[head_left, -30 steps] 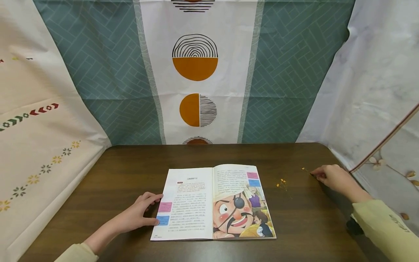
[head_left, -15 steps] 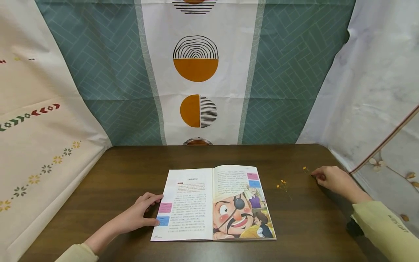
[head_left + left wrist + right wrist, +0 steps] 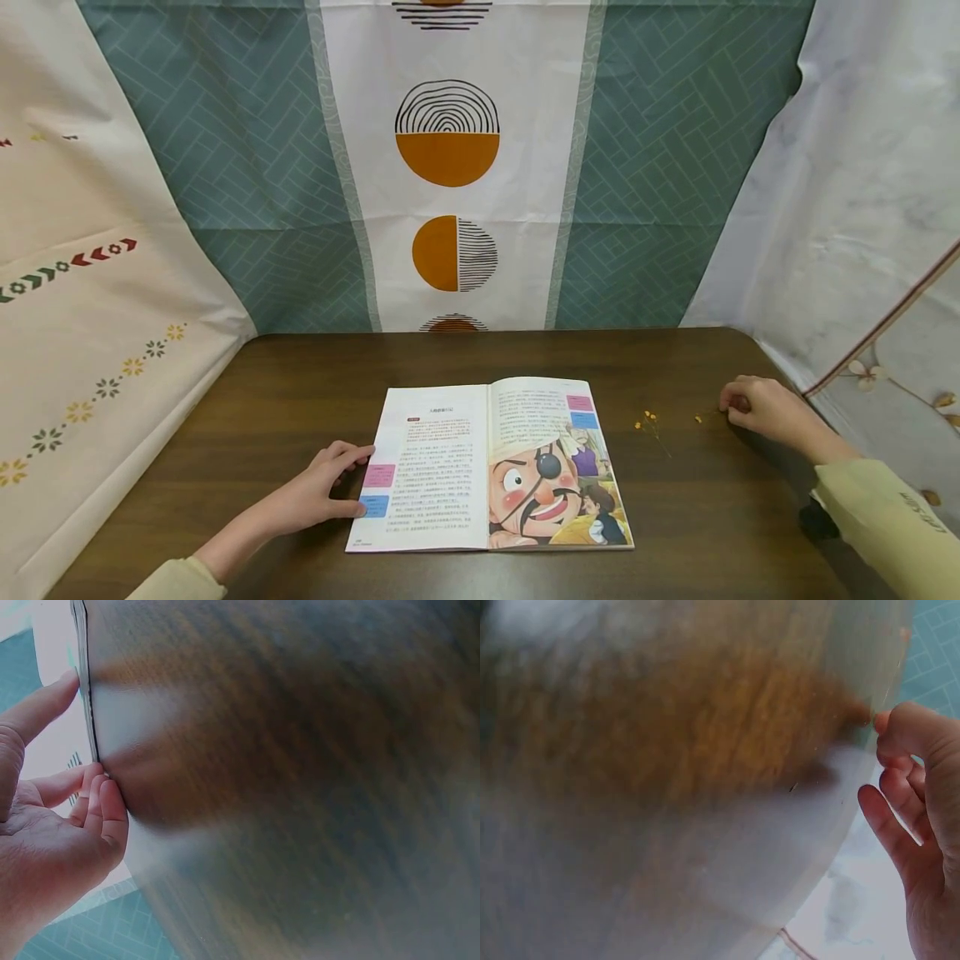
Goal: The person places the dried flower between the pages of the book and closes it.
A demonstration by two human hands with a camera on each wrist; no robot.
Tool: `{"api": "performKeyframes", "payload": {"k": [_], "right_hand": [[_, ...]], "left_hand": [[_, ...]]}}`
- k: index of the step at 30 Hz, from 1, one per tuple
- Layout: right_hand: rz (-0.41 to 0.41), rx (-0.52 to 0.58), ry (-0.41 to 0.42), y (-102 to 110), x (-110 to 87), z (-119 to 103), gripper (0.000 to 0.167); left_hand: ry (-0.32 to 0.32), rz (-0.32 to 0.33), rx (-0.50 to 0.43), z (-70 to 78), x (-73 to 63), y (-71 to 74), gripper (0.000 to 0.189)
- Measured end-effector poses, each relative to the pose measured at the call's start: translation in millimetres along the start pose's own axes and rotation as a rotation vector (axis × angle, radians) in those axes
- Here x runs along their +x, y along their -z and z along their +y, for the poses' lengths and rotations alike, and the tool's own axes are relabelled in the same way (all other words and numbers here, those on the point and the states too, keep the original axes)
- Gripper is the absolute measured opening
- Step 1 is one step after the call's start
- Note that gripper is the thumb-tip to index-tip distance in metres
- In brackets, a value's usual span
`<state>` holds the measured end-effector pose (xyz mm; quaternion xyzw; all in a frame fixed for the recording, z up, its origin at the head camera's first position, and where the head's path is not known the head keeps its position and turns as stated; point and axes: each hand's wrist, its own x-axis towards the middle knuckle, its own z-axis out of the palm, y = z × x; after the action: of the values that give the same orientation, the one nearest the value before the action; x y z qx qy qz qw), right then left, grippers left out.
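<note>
An open illustrated book (image 3: 435,467) lies on the dark wooden table, a pirate picture filling much of its right page. My left hand (image 3: 322,487) rests at the book's left edge; in the left wrist view the thumb (image 3: 56,705) and the other fingertips touch that edge. Near the table's right side, my right hand (image 3: 768,417) pinches a thin sprig with small yellow flowers (image 3: 698,418) between thumb and index finger. Most of that sprig is hidden or too small to make out. A second yellow flower sprig (image 3: 649,422) lies between the book and this hand.
The brown table (image 3: 300,367) has rounded far corners. Behind it hangs a teal and white patterned cloth (image 3: 450,250). Pale cloths flank it, a cream one (image 3: 97,275) on the left and a marbled one (image 3: 862,208) on the right.
The flower head of the pinched sprig has swung nearer to me. My right hand has shifted slightly to the right. My left hand and the book have stayed put.
</note>
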<state>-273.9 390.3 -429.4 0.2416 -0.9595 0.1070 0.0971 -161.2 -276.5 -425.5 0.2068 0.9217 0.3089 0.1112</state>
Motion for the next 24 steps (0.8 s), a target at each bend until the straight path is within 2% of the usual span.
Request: {"api": "performKeyframes", "payload": {"k": [6,14,24], "right_hand": [[0.021,0.015,0.043,1,-0.7,0,0.025],[0.029,0.024,0.097,4,-2.5,-1,0.018],[-0.011,-0.081,0.083,6,3.1,-11,0.012]], "left_hand": [[-0.012,0.004,0.003,-0.7,-0.6,-0.6,0.080],[-0.009,0.004,0.000,-1.8,-0.4,-0.5,0.080],[0.000,0.000,-0.003,-1.7,-0.2,-0.8,0.079]]}}
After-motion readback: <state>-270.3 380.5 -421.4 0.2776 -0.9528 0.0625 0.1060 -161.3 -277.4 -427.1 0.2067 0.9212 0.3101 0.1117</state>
